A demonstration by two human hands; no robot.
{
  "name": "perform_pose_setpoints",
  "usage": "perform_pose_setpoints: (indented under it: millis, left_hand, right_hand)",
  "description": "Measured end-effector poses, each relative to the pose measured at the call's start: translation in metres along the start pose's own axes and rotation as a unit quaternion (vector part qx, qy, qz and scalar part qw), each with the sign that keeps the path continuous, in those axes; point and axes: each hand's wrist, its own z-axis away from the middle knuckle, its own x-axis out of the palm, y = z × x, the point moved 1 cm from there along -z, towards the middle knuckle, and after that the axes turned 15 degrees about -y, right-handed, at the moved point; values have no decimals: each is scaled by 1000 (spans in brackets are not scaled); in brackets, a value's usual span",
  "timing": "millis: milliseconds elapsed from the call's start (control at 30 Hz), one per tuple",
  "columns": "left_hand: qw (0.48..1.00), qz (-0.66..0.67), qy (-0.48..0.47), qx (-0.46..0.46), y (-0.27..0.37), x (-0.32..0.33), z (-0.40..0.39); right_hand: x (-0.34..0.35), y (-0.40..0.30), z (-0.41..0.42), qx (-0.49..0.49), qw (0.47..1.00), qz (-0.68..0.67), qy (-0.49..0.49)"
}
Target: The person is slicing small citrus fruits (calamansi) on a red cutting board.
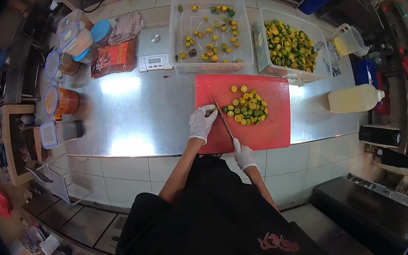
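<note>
My right hand (245,155), in a white glove, grips the handle of a long kitchen knife (225,123) over the red cutting board (272,129). The blade slants up and to the left, its tip towards the board's far left part. Just left of the blade, my gloved left hand (202,121) pinches a small green citrus fruit (216,108), mostly hidden by the fingers. A pile of halved small citrus fruits (248,105), with green rinds and yellow flesh, lies on the board to the right of the knife.
Beyond the board, one plastic bin (172,29) holds scattered whole citrus; another bin (327,70) is heaped with cut halves. A digital scale (154,52), a red packet (115,58) and lidded tubs (60,100) stand left on the steel table (130,109). A jug (353,99) lies right.
</note>
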Motion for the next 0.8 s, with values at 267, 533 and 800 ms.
perform_pose_setpoints:
  millis: [267,533,800]
  left_hand:
    - [992,-77,-76,64,21,9,-6]
    - [965,-203,-15,167,129,-76,-111]
    - [896,-429,-98,-58,64,-114,-280]
  right_hand:
    - [-44,-48,21,-3,997,-74,38]
    - [-81,-84,13,-53,969,-228,80]
    - [-73,-109,0,-74,972,-182,126]
